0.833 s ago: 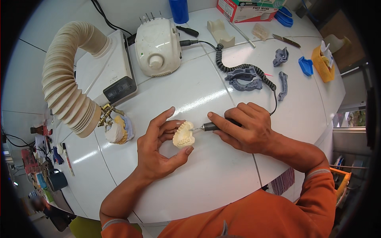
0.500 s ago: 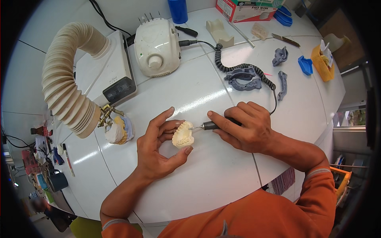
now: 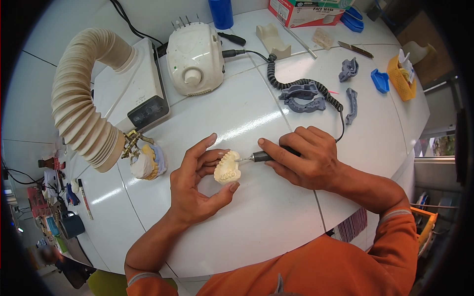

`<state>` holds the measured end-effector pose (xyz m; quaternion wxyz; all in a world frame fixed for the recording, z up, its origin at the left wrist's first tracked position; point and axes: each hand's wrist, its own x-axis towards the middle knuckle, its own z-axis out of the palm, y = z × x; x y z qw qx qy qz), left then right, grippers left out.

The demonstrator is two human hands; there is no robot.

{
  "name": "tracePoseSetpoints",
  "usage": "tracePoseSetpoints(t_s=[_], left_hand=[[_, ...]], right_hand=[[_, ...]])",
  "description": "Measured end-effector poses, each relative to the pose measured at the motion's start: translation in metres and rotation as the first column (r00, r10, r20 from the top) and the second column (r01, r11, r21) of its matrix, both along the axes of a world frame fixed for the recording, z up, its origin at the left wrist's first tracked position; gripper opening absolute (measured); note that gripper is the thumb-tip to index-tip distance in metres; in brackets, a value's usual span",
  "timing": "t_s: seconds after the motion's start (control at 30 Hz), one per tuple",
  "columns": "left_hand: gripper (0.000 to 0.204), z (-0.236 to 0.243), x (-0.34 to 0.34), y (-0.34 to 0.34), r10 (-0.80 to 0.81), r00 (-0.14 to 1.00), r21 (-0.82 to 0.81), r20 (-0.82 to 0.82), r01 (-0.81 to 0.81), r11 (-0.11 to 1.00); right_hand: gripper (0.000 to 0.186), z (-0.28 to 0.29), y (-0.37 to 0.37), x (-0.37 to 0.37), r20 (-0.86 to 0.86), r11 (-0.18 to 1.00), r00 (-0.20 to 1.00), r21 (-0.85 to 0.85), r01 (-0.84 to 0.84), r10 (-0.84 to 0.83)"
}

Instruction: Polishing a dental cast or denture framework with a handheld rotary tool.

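A cream plaster dental cast [image 3: 228,167] with a row of teeth is gripped between the thumb and fingers of my left hand [image 3: 200,180]. My right hand [image 3: 308,158] is closed round a black rotary handpiece [image 3: 261,156], its slim metal bur reaching the cast's right-hand edge. A coiled black cord [image 3: 301,84] runs from near the handpiece back to a white control unit [image 3: 195,61] with a round knob and several burs on top. Left of my left hand stands a mounted plaster model [image 3: 148,163] on a brass articulator [image 3: 132,143], partly under a hose.
A ribbed cream suction hose [image 3: 74,98] arches over the left side from a white box [image 3: 131,84]. Grey impression pieces [image 3: 303,98] lie beyond my right hand. A knife [image 3: 355,49], a blue tray [image 3: 380,81] and a yellow basket [image 3: 401,79] are at the far right.
The cast has tilted very slightly in my left hand. Both hands and the handpiece stay in nearly the same place.
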<state>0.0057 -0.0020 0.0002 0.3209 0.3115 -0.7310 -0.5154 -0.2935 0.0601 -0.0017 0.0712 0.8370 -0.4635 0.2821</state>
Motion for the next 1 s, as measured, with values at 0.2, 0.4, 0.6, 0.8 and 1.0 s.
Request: tracePoseSetpoints(t_s=[0.2,0.4,0.6,0.8,1.0], left_hand=[[0.096,-0.0001,-0.0006,-0.0004,-0.003,1.000,-0.007,0.014,0.003,1.000],[0.096,-0.0037,-0.0019,-0.0023,-0.001,1.000,-0.086,0.005,0.002,0.996],[0.094,0.0022,-0.0025,-0.0020,0.003,0.994,-0.150,0.111,0.013,0.989],[0.086,0.0015,-0.0006,-0.0016,-0.012,0.992,-0.196,0.127,0.037,0.980],[0.081,-0.0010,-0.0003,-0.0022,-0.015,0.994,-0.209,0.111,0.038,0.977]], right_hand=[[0.049,0.0015,-0.0009,0.0001,0.001,1.000,1.000,0.003,0.011,-0.011],[0.048,-0.0009,-0.0035,-0.0026,0.062,0.999,0.998,-0.029,0.032,-0.030],[0.049,0.0032,0.0012,-0.0028,0.068,1.000,0.997,0.011,-0.028,0.027],[0.050,0.0042,0.0016,-0.0017,0.066,0.999,0.997,0.023,-0.048,0.046],[0.050,0.0046,0.0015,-0.0022,0.061,0.997,0.996,0.041,-0.063,0.061]])
